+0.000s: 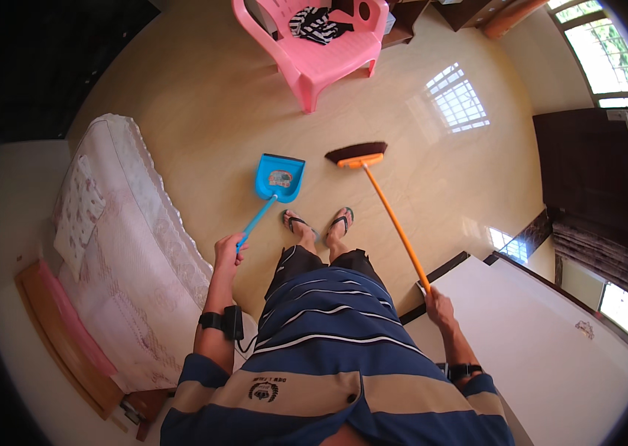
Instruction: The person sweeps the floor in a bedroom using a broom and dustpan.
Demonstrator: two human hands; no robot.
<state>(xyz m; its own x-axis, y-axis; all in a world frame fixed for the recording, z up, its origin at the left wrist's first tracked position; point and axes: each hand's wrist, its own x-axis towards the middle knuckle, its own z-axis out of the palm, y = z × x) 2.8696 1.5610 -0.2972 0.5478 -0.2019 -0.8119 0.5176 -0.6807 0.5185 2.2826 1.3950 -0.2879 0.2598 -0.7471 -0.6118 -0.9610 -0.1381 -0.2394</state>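
Observation:
My left hand (230, 250) is closed round the top of the blue handle of a dustpan (291, 192). The pan lies near the floor ahead of my feet, its dark-edged mouth pointing away from me, with a sticker inside it. On the other side, my right hand (440, 306) grips the orange pole of a broom (395, 220). The broom's dark bristles and orange head rest on or just above the floor, to the right of the dustpan and apart from it. I cannot make out any dirt near either.
A pink plastic chair (321, 56) with striped cloth (315, 27) on it stands ahead. The bed (135, 297) with a lacy pale cover lines the left. A white surface (544, 334) with a dark edge is at my right, below a dark door (596, 167). Shiny tan floor (202, 111) reflects a window.

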